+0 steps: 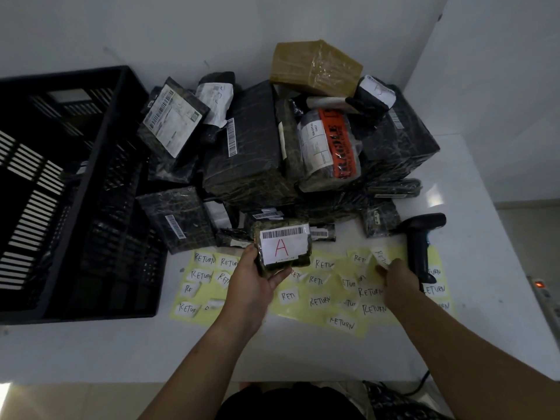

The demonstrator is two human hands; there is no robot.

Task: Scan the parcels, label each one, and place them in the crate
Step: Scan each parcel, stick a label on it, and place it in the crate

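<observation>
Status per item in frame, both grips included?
Left grip, hand holds parcel A, label up.
Right grip, hand pinches RETURN sticker, curled up off sticker sheet.
Scanner, set down on sheet, unheld.
Crate, open-topped, no parcel seen inside.
Parcel pile, heaped on table beside crate.

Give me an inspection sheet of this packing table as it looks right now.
Surface: white table, its back half covered.
Job's things: black crate at left; pile of wrapped parcels at the back; scanner standing at right; yellow sheets of handwritten RETURN labels in front.
Clutter: strip with a red light at the right edge.
Hands: left hand holds the parcel marked A; right hand pinches a RETURN label by the scanner.
Cables: one dark cable below the table's near edge.
Surroundings: white walls; pale floor.
</observation>
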